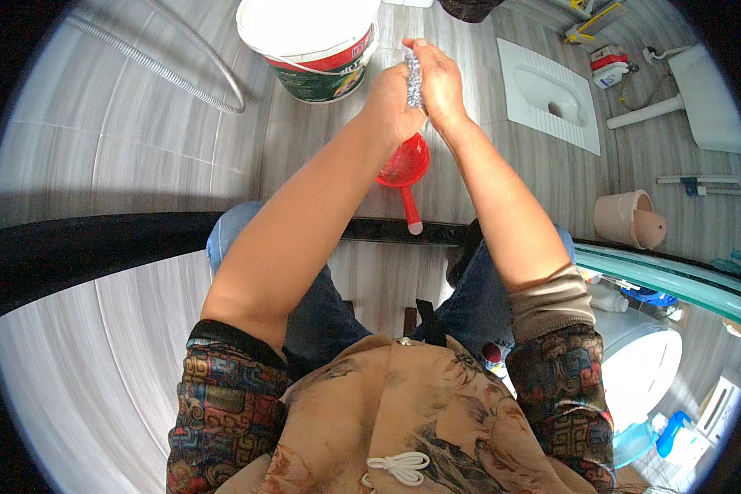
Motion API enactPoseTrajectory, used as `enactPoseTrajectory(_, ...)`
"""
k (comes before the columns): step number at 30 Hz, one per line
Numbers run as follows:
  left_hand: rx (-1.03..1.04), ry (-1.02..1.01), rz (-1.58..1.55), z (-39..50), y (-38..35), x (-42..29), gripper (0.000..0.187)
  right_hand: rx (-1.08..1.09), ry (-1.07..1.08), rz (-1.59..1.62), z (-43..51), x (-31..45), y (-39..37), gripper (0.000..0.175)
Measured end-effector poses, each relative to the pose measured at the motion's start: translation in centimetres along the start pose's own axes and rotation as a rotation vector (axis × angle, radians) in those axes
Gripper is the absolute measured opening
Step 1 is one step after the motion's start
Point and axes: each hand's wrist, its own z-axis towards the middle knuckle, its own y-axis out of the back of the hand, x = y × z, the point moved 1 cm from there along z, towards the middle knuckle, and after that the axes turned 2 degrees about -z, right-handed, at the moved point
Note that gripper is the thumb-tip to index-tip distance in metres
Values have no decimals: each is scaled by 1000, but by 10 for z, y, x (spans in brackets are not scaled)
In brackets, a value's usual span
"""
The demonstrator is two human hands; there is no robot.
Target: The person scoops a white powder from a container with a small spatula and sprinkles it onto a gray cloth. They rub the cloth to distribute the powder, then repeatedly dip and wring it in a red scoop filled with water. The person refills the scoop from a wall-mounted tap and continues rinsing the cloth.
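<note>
A grey, textured scouring pad or cloth [414, 79] is pressed between my two hands near the top of the view. My left hand [398, 99] holds it from the left, fingers curled, and my right hand [438, 77] lies along its right side with fairly straight fingers. Below the hands is a red plastic ladle [410, 163], its bowl partly hidden by my left wrist and its handle pointing toward me. Up and to the left stands a large white-topped plastic bucket [321, 74] with a green and red printed side.
A white squat toilet [552, 92] is set in the floor at right, near a white pipe [645, 112] and bottles [611, 74]. A beige bucket [620, 216] lies beyond the glass panel [654, 265]. A metal hose [154, 65] hangs upper left; a dark threshold [370, 230] crosses before me.
</note>
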Motion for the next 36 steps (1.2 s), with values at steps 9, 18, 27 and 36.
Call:
enactPoseTrajectory(9, -158, -59, -46, 1, 4, -42, 37, -60, 251, -69, -34, 6, -41, 35)
enactPoseTrajectory(18, -102, -52, -130, -3, -5, -14, 16, -11, -96, 176, 17, -9, -12, 36)
enactPoseTrajectory(27, 25, -73, -83, -9, 0, -56, 28, -22, 149, 117, -25, 7, -48, 43)
enactPoseTrajectory(36, -67, -117, -67, -5, -12, -33, 26, -42, 55, 110, 13, -6, -13, 38)
